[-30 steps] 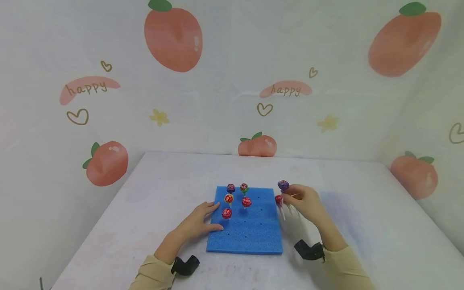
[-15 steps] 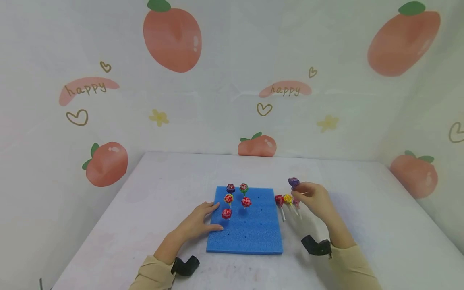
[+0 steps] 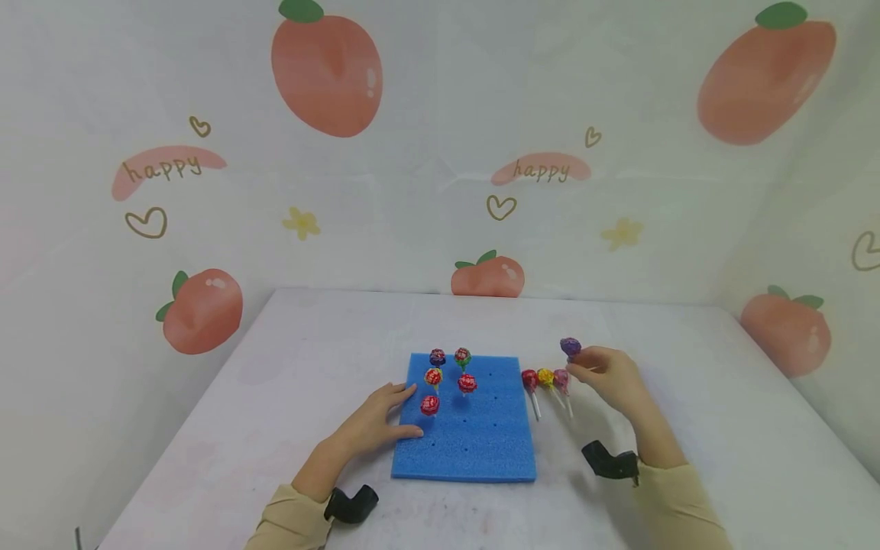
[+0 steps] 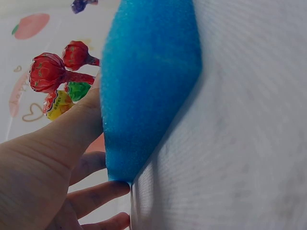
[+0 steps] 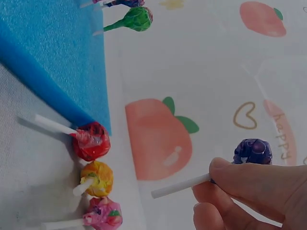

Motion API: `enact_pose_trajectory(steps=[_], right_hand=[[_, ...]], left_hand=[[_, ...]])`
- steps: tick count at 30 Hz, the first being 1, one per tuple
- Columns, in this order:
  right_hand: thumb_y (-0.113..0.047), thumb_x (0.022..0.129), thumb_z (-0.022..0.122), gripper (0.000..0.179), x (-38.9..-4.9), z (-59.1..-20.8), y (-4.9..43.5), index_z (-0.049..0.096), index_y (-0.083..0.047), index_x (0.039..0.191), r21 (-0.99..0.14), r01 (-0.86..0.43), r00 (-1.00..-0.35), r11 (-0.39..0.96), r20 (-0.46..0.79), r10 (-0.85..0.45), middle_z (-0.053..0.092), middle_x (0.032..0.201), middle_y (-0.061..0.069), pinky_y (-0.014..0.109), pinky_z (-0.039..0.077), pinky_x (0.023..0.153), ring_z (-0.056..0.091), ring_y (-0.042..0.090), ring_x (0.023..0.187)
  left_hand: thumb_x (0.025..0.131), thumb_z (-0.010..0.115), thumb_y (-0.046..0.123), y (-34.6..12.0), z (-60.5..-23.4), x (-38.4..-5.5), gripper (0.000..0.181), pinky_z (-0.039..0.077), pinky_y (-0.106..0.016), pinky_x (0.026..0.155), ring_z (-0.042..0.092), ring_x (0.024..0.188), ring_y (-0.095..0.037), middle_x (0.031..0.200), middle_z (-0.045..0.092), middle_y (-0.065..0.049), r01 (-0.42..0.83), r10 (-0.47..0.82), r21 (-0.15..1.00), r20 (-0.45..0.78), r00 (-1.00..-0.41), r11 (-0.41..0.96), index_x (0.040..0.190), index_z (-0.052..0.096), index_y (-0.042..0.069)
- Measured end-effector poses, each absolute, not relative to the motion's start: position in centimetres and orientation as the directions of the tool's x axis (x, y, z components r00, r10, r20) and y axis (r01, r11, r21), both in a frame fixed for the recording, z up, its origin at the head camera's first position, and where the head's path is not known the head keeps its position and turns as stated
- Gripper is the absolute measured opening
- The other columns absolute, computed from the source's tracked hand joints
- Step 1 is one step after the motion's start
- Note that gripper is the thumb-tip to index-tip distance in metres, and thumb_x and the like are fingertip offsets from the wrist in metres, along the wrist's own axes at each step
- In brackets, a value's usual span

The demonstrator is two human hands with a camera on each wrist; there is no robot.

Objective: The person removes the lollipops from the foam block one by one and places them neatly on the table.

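A purple-wrapped lollipop [image 3: 570,347] is pinched between thumb and fingers of my right hand [image 3: 608,380], its white stick pointing out past the thumb in the right wrist view. My left hand [image 3: 374,420] rests on the left edge of a blue foam board [image 3: 481,451], fingers spread and thumb over the top. Several wrapped lollipops stand in the board's left and middle part, among them a green one [image 5: 137,19] and a red one [image 4: 46,73]. Small holes dot the rest of the board.
Right of the board, red [image 3: 529,380], yellow [image 3: 545,377] and pink [image 3: 561,379] lollipops lie side by side on the white table [image 3: 330,336], sticks toward me. Behind the table hangs a white cloth [image 3: 406,214] printed with peaches.
My right hand has moved right, away from the board, with the purple lollipop in it, uncovering the yellow and pink lollipops. The left hand has stayed in place.
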State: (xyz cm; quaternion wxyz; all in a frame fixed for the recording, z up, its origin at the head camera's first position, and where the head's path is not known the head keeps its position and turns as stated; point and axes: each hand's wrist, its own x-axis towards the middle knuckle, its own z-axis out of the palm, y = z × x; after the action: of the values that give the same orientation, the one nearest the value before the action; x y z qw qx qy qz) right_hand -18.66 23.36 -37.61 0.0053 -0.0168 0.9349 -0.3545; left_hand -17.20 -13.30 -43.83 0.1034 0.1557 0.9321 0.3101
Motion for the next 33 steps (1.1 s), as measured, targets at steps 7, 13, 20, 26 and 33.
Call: enact_pose_trajectory(steps=[7,13,20,26,33], right_hand=[[-0.021,0.090,0.062,0.030,-18.7,-37.8,23.9,0.063,0.003,0.108,-0.647,-0.007,-0.999,0.762,-0.029,-0.034,0.066,0.102,0.021,0.042,0.056,0.077,0.063,0.024,0.086],[-0.022,0.089,0.062,0.032,-18.7,-37.9,24.4,0.063,0.004,0.107,-0.637,0.001,-0.998,0.771,-0.044,-0.035,0.066,0.101,0.021,0.043,0.056,0.077,0.062,0.024,0.085],[-0.022,0.088,0.064,0.032,-18.8,-38.1,24.8,0.063,0.004,0.106,-0.623,0.014,-0.998,0.782,-0.061,-0.030,0.066,0.100,0.022,0.043,0.055,0.077,0.060,0.024,0.084],[-0.021,0.087,0.065,0.031,-18.8,-38.1,25.0,0.063,0.005,0.105,-0.605,0.030,-0.996,0.796,-0.086,-0.028,0.066,0.097,0.021,0.045,0.055,0.078,0.058,0.022,0.082],[-0.021,0.087,0.065,0.031,-18.9,-38.3,25.3,0.063,0.004,0.104,-0.591,0.037,-0.993,0.806,-0.112,-0.037,0.066,0.096,0.020,0.045,0.054,0.078,0.058,0.022,0.081]], left_hand=[[0.078,0.072,0.043,-13.3,-43.8,-17.2,0.078,0.028,-0.059,0.110,0.026,0.139,-0.042,0.147,0.038,-0.018,0.226,0.352,0.607,-0.095,-0.931,0.762,0.141,0.041,0.009],[0.078,0.072,0.044,-13.3,-43.8,-17.2,0.078,0.028,-0.059,0.110,0.026,0.140,-0.041,0.147,0.038,-0.017,0.223,0.348,0.604,-0.097,-0.932,0.765,0.141,0.041,0.010],[0.078,0.071,0.044,-13.3,-43.7,-17.2,0.078,0.028,-0.059,0.110,0.025,0.140,-0.041,0.148,0.037,-0.017,0.222,0.351,0.606,-0.102,-0.931,0.764,0.142,0.040,0.010],[0.078,0.071,0.044,-13.2,-43.6,-17.1,0.078,0.028,-0.059,0.110,0.025,0.140,-0.041,0.148,0.037,-0.017,0.219,0.351,0.609,-0.105,-0.931,0.762,0.142,0.040,0.010],[0.079,0.071,0.044,-13.2,-43.5,-17.0,0.078,0.028,-0.059,0.110,0.026,0.140,-0.041,0.147,0.037,-0.018,0.218,0.351,0.609,-0.106,-0.930,0.762,0.142,0.040,0.010]])
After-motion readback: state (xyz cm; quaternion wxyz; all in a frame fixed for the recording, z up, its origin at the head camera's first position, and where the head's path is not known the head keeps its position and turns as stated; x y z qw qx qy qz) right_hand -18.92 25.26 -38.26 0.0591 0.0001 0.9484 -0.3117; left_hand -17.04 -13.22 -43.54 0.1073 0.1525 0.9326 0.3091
